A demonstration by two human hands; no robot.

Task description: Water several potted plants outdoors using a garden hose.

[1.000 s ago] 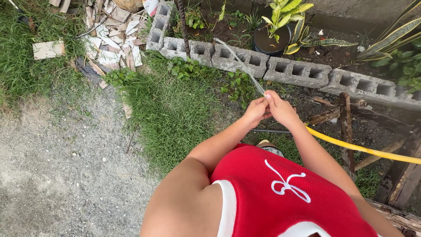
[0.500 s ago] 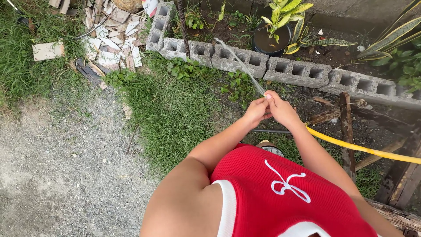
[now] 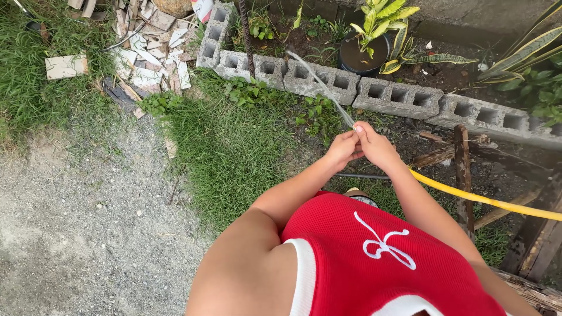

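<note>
The yellow hose ran in from the right to its end, gripped between both hands: the left hand and right hand were closed around it together. A thin jet shot from their fingers over the blocks toward the pot, above the grass.

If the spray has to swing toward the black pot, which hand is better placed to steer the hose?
Probably the right hand. The yellow hose runs in along that side and ends under it, so it carries the line. The left hand only pinches at the tip. The black pot sits ahead.
</note>
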